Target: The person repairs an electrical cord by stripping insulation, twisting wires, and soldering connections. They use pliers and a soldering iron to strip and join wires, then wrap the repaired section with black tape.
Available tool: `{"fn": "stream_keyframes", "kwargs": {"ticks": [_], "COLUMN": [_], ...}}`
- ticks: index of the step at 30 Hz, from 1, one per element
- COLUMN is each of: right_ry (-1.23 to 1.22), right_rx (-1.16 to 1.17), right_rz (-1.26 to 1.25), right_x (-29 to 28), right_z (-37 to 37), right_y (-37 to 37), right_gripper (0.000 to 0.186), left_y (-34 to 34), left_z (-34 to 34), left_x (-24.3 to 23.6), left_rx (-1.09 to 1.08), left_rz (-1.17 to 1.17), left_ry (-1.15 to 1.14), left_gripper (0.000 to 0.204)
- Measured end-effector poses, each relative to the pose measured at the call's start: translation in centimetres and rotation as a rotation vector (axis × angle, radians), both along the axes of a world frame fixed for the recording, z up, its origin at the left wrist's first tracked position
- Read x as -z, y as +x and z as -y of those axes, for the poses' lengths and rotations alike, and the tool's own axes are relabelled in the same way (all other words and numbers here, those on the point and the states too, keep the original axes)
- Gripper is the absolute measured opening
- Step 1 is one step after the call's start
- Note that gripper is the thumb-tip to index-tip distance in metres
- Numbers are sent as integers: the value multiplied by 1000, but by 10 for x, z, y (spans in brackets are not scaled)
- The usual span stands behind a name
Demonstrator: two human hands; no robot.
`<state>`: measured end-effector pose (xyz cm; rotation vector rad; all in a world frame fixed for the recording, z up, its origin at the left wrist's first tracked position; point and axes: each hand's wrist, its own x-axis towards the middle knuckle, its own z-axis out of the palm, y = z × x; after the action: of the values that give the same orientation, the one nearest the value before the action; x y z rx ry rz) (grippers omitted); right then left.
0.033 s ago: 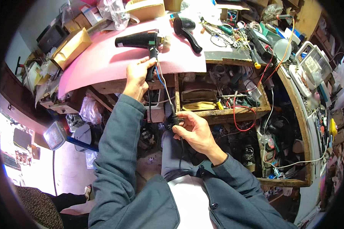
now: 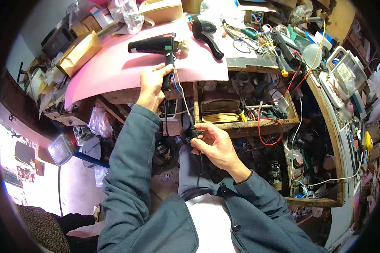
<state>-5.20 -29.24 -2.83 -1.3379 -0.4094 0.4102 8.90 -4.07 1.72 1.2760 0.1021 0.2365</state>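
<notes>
My left hand (image 2: 152, 86) is closed round the handle of a black hair dryer (image 2: 151, 44), holding it over the pink sheet (image 2: 109, 69) with its barrel pointing left. Bare inner parts show at the dryer's right end. A pale wire (image 2: 180, 86) and a blue wire (image 2: 176, 84) come off near the handle, and the pale one runs down toward my right hand (image 2: 217, 145). Between thumb and fingers that hand pinches a black plug (image 2: 194, 132) above my lap, with a dark cord hanging below. Another black hair dryer (image 2: 206, 33) lies on the bench.
An open wooden drawer (image 2: 249, 125) with tools and a yellow cloth juts out below the bench. Red test leads (image 2: 261, 137) and a white cable (image 2: 297, 126) hang at the right. Tangled tools (image 2: 249, 38) crowd the bench's back right. Someone's leg (image 2: 78, 220) shows at lower left.
</notes>
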Motion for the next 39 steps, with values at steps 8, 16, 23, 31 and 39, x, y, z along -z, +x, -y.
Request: {"fn": "stream_keyframes", "kwargs": {"ticks": [8,16,23,31,39], "right_ry": [230,276,287,292,93], "right_rx": [-87,-92,-26,68,-48], "right_rz": [-24,-152,-134,53,121], "right_x": [-10,-26,-26,-31,-28], "right_z": [-7,-20,-32,-67,-78], "right_y": [26,35,35,43,56], "right_gripper": [36,33,35,31,27], "left_y": [11,26,-23,-126,-148], "left_z": [4,-5,-10,18,22], "left_x": [-37,-24,-33,-30,-22], "left_rx": [-121,-302,-516,99,191], "left_rz": [-32,58,55,-67,-148], "left_ry": [185,805,864,298,210], "left_gripper": [17,21,35,36,40]}}
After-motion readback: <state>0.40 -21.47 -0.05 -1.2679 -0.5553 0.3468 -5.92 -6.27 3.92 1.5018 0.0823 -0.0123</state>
